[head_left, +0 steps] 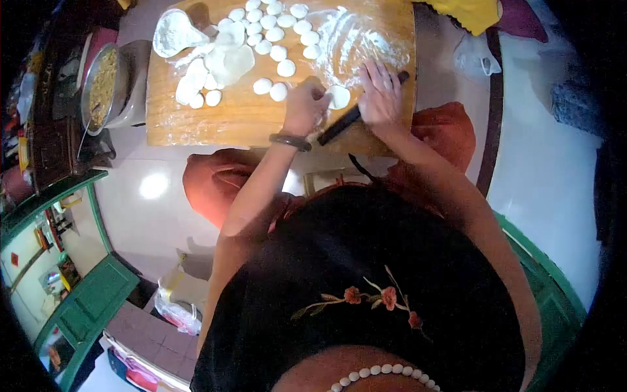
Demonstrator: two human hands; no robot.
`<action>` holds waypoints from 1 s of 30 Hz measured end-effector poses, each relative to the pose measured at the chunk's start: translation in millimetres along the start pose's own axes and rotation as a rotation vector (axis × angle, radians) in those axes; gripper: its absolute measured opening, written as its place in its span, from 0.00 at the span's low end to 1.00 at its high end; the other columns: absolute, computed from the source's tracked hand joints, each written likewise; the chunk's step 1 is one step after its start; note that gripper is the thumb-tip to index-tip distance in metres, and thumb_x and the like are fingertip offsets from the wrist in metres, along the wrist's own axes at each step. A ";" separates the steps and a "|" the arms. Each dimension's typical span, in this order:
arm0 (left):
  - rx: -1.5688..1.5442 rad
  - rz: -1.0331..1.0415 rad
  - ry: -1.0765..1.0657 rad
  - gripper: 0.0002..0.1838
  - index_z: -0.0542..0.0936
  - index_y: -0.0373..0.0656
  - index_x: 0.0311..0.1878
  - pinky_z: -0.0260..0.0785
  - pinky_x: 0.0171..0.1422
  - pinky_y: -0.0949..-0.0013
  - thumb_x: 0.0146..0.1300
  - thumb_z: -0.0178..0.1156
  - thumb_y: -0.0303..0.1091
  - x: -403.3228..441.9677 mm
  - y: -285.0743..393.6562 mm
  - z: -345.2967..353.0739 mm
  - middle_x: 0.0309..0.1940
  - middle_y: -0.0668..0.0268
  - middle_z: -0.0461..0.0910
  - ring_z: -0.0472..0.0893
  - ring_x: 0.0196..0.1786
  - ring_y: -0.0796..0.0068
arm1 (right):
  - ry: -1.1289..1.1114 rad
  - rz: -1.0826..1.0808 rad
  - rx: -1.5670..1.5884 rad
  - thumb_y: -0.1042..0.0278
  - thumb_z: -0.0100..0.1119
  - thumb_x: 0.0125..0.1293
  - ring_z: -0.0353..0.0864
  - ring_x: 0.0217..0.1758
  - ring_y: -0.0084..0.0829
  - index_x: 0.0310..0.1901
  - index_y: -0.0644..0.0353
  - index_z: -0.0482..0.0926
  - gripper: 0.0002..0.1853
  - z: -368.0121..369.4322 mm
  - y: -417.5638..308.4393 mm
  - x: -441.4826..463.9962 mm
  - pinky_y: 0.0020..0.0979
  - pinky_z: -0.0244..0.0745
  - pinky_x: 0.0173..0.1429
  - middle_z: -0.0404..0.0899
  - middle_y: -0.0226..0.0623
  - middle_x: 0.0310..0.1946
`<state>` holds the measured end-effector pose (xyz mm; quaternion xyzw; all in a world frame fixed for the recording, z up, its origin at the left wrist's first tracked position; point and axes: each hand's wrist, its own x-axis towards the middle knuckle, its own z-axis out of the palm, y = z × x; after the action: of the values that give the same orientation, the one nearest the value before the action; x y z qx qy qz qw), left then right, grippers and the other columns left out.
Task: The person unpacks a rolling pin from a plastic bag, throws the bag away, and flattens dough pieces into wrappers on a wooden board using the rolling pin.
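Note:
My left hand, with a dark bracelet at its wrist, is closed, its fingertips at the left edge of a small flat dough wrapper. A dark rolling pin lies slanted just right of the wrapper, near the table's front edge. Over its upper part rests my right hand, palm on the pin and fingers reaching forward past it. Several small dough pieces sit beyond my left hand. Farther left, flat rolled wrappers overlap in a pile.
A bag of flour stands at the far left of the wooden table. Loose flour covers the back right. Left of the table is a metal bowl of filling. A plastic bag lies on the floor.

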<state>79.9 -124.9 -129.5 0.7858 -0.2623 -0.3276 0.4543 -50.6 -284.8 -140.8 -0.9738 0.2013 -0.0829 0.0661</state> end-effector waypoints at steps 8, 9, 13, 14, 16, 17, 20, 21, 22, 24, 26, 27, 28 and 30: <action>0.450 0.203 0.083 0.10 0.81 0.38 0.40 0.74 0.44 0.49 0.60 0.64 0.34 21.2 15.3 3.0 0.34 0.48 0.83 0.82 0.40 0.44 | 0.092 0.003 0.092 0.67 0.47 0.69 0.52 0.82 0.48 0.76 0.61 0.58 0.34 0.9 -34.7 75.6 0.51 0.43 0.81 0.55 0.48 0.78; 0.427 0.206 0.060 0.10 0.81 0.38 0.40 0.74 0.44 0.50 0.60 0.64 0.34 23.1 14.8 -2.1 0.33 0.48 0.83 0.82 0.40 0.44 | 0.105 -0.008 0.093 0.67 0.47 0.69 0.52 0.82 0.48 0.76 0.61 0.58 0.33 2.7 -30.7 69.1 0.51 0.43 0.81 0.55 0.48 0.78; 0.036 0.082 0.083 0.05 0.80 0.37 0.36 0.74 0.40 0.54 0.60 0.63 0.29 1.7 5.6 -15.2 0.30 0.51 0.83 0.82 0.36 0.45 | 0.030 -0.008 0.027 0.67 0.49 0.69 0.54 0.81 0.47 0.74 0.63 0.61 0.32 3.9 -9.5 15.2 0.50 0.45 0.82 0.56 0.49 0.77; -0.037 0.014 0.116 0.05 0.80 0.36 0.35 0.74 0.40 0.56 0.60 0.64 0.28 -0.1 -1.1 -11.1 0.29 0.50 0.82 0.82 0.34 0.44 | 0.009 -0.001 0.026 0.67 0.50 0.68 0.54 0.81 0.46 0.74 0.63 0.61 0.32 -2.8 -7.6 4.0 0.50 0.45 0.82 0.57 0.50 0.77; 0.024 0.091 0.028 0.08 0.80 0.35 0.37 0.74 0.39 0.58 0.62 0.65 0.31 -4.9 -15.6 5.1 0.28 0.53 0.83 0.83 0.32 0.54 | -0.030 0.078 0.006 0.69 0.52 0.66 0.54 0.81 0.46 0.74 0.64 0.62 0.33 4.1 -10.9 4.7 0.49 0.44 0.82 0.58 0.51 0.76; 0.057 0.141 0.002 0.10 0.80 0.35 0.37 0.74 0.38 0.59 0.63 0.65 0.33 -1.3 -19.1 9.0 0.27 0.54 0.83 0.83 0.31 0.58 | -0.030 0.041 0.018 0.69 0.52 0.66 0.54 0.81 0.46 0.74 0.64 0.61 0.33 6.5 -11.9 14.8 0.49 0.44 0.82 0.58 0.51 0.76; 0.386 0.215 0.119 0.10 0.79 0.37 0.40 0.73 0.41 0.50 0.63 0.62 0.35 -2.8 21.3 -0.1 0.31 0.47 0.82 0.81 0.37 0.43 | 0.085 -0.106 0.071 0.68 0.50 0.68 0.53 0.81 0.47 0.75 0.63 0.59 0.34 4.9 -23.5 52.3 0.50 0.42 0.82 0.56 0.50 0.77; 0.404 0.194 0.115 0.10 0.79 0.38 0.41 0.73 0.42 0.49 0.63 0.62 0.35 3.3 24.7 0.6 0.32 0.46 0.82 0.81 0.38 0.41 | 0.100 -0.084 0.080 0.68 0.51 0.68 0.53 0.81 0.48 0.75 0.63 0.59 0.34 8.7 -27.2 64.4 0.50 0.42 0.82 0.56 0.50 0.77; 0.407 0.140 0.147 0.09 0.79 0.40 0.42 0.73 0.42 0.50 0.61 0.61 0.32 10.8 26.9 2.5 0.32 0.48 0.82 0.81 0.38 0.42 | 0.119 -0.061 0.087 0.68 0.52 0.68 0.53 0.81 0.49 0.76 0.62 0.58 0.35 10.2 -33.0 76.1 0.50 0.42 0.82 0.56 0.50 0.78; 0.374 0.207 0.112 0.08 0.80 0.41 0.41 0.73 0.43 0.48 0.60 0.61 0.32 14.6 13.3 -2.5 0.33 0.49 0.83 0.82 0.39 0.44 | 0.108 -0.021 0.077 0.64 0.48 0.69 0.50 0.82 0.48 0.77 0.62 0.56 0.35 8.4 -37.0 75.3 0.49 0.39 0.83 0.53 0.50 0.79; 0.356 0.226 0.111 0.06 0.81 0.42 0.38 0.73 0.42 0.49 0.59 0.60 0.32 15.7 6.3 -5.2 0.32 0.50 0.83 0.83 0.39 0.45 | 0.128 -0.042 0.091 0.65 0.49 0.69 0.51 0.82 0.48 0.77 0.61 0.56 0.35 13.6 -20.7 48.7 0.49 0.39 0.83 0.53 0.50 0.79; 0.298 0.243 0.129 0.05 0.80 0.40 0.35 0.73 0.39 0.52 0.59 0.62 0.31 7.6 8.1 -11.0 0.29 0.52 0.83 0.83 0.35 0.48 | 0.131 -0.054 0.100 0.65 0.49 0.69 0.51 0.82 0.49 0.77 0.60 0.56 0.35 12.3 -13.7 30.7 0.49 0.40 0.83 0.53 0.50 0.79; 0.211 0.196 0.173 0.05 0.80 0.39 0.34 0.72 0.37 0.53 0.59 0.63 0.31 3.7 3.8 -11.9 0.27 0.53 0.82 0.82 0.33 0.50 | 0.070 0.012 0.087 0.67 0.52 0.66 0.54 0.81 0.48 0.76 0.61 0.59 0.35 0.6 -14.5 11.4 0.49 0.41 0.82 0.55 0.49 0.78; 0.029 0.021 0.108 0.10 0.80 0.34 0.41 0.72 0.36 0.61 0.64 0.64 0.33 0.0 -6.8 -15.1 0.26 0.57 0.81 0.81 0.29 0.63 | 0.025 0.017 0.095 0.68 0.54 0.64 0.54 0.80 0.46 0.75 0.62 0.61 0.35 -8.0 -8.3 -11.9 0.49 0.41 0.82 0.56 0.49 0.78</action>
<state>92.1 -113.7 -129.8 0.8059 -0.2503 -0.2764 0.4598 -59.8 -273.2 -133.2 -0.9667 0.2060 -0.1040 0.1106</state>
